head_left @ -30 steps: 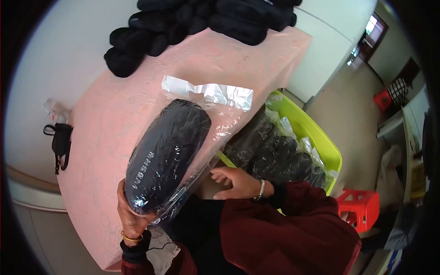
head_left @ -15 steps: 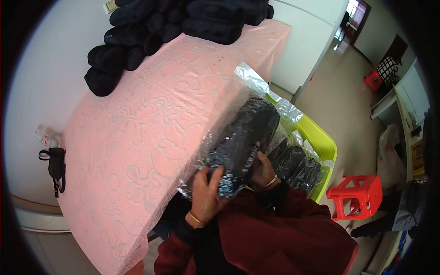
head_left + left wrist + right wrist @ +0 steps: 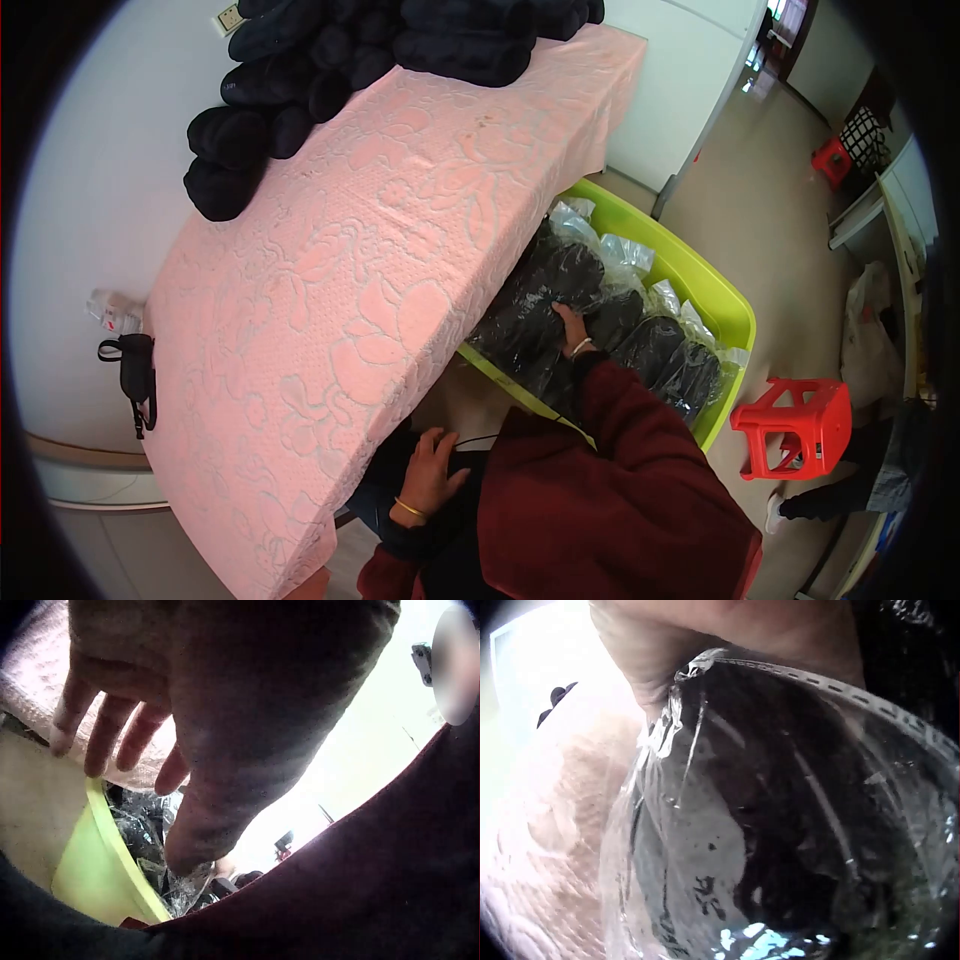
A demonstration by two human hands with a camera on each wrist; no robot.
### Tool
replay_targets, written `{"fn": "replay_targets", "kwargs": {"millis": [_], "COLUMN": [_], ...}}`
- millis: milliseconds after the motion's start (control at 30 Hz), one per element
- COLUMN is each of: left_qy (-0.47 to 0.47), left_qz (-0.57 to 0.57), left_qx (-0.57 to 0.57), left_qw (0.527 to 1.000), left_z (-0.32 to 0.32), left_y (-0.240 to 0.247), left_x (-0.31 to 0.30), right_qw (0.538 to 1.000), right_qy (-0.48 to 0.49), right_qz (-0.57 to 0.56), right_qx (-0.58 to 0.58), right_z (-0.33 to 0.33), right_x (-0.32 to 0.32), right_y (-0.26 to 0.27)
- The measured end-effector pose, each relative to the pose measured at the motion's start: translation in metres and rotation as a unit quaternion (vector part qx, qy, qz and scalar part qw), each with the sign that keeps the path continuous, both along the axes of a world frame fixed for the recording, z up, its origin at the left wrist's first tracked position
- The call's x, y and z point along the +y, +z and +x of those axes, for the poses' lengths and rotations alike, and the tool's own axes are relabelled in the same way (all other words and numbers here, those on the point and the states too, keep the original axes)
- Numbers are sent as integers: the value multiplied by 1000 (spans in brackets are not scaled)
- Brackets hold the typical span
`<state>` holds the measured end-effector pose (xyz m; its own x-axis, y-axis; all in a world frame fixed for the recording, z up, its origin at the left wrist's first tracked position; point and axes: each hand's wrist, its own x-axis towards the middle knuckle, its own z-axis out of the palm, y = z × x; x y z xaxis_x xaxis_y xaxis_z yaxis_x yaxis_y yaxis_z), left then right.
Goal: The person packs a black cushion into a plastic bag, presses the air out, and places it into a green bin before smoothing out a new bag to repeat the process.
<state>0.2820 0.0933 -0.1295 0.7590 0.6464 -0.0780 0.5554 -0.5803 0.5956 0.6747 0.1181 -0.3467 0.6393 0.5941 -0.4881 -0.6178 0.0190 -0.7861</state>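
Note:
My right hand (image 3: 572, 328) reaches into a lime-green tub (image 3: 728, 305) beside the table. It holds a bagged black padded roll (image 3: 530, 305), one of several lying side by side there. Crumpled clear film (image 3: 664, 735) gathers at the thumb in the right wrist view, and white printing shows on the roll. My left hand (image 3: 430, 478) hangs over my lap by the table's front edge, holding nothing. Its fingers (image 3: 112, 739) are spread and relaxed in the left wrist view, with the tub's rim beyond them.
A pink patterned cloth (image 3: 340, 270) covers the table. Unbagged black rolls (image 3: 300, 85) are heaped at its far end against the wall. A red stool (image 3: 795, 430) stands right of the tub. A black pouch (image 3: 135, 380) and a clear plastic bottle (image 3: 115, 310) are at the left.
The bagged roll has gone from over the table, where the left hand held it, down into the tub. My left hand has let go and drawn back; the right hand is now in the tub.

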Motion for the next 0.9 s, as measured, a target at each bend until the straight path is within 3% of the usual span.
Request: {"fn": "replay_targets", "kwargs": {"millis": [133,167,200,267,300,333,367,400,433,467,533,600,633,667,700,733,767,833,900], "left_qy": [35,54,82,86,72,61,49,33,50,59,82,75,85,93,99,103,102,143,160], "left_qz": [-48,-51,-53,-51,-46,-33,-18,-4,-21,-39,-35,-68,-69,-55,-41,-30,-33,-37,-31], "left_qx": [-9,-9,-9,-29,-42,-53,-55,-56,-57,-63,-70,-73,-80,-83,-87,-90,-96,-70,-81], "left_qw": [998,997,995,995,995,996,997,998,997,995,994,992,991,991,990,990,990,987,983], "left_z": [-38,-50,-57,-61,-66,-72,-69,-62,-53,-47,-46,-43,-42,-50,-61,-68,-77,-94,-106], "left_y": [-8,-13,-16,-32,-40,-42,-48,-54,-49,-44,-34,-30,-34,-38,-44,-50,-52,-55,-50], "left_x": [-12,-14,-18,-23,-22,-17,-13,-8,-4,0,4,2,0,-2,-4,-9,-12,-17,-24], "right_qw": [992,925,663,676,733,682,654,638,678,710,600,598,590,691,765,807,805,726,760], "right_qy": [67,165,234,250,313,328,283,299,416,333,363,285,293,363,415,448,446,524,469], "right_qz": [47,25,9,11,-64,-81,-46,-48,-102,-34,-27,-37,-31,-114,-198,-277,-282,-161,-100], "right_qx": [99,-341,-711,-694,-601,-649,-700,-708,-598,-620,-712,-749,-752,-614,-451,-268,-272,-416,-438], "right_z": [31,39,48,56,62,68,68,72,81,78,79,74,71,63,54,41,31,13,-52], "right_x": [-12,-30,-45,-45,-43,-33,-25,-15,4,0,-17,-27,-19,-18,-35,-35,-30,-23,-8], "right_y": [-17,-25,-42,-70,-77,-75,-74,-73,-74,-83,-45,-47,-21,9,44,80,95,122,205]}}
